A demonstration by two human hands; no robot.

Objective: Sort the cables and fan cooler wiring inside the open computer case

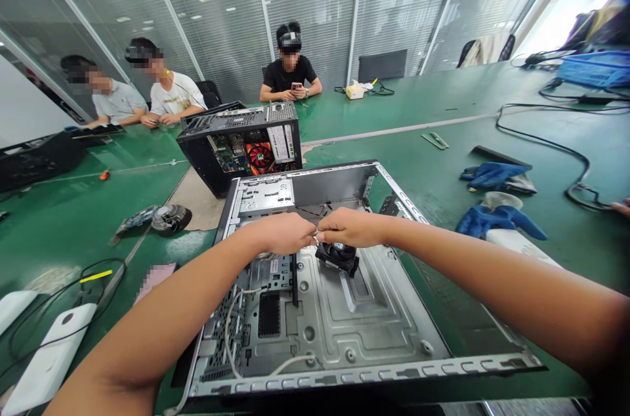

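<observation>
Over an opened computer case (pixel 394 331) lying on its side, my left hand (pixel 288 232) and my right hand (pixel 347 227) meet fingertip to fingertip. Both are closed in a pinch. A small light-coloured bit shows between the fingertips, too small to name. Just below my right hand sits a black cooling fan (pixel 337 257) inside the case, partly covered by that hand. Thin dark and reddish wires (pixel 310 211) run behind the fingers. A grey cable (pixel 229 331) loops along the left inside of the case, near the metal drive bracket (pixel 280 271).
Behind stands a second computer case (pixel 199 157) with a red fan. Blue gloves (pixel 492 219) and a black cable (pixel 581 153) lie to the right. White power strips (pixel 62 350) and a round metal part (pixel 171 219) are left. Several people sit across the green table (pixel 374 121).
</observation>
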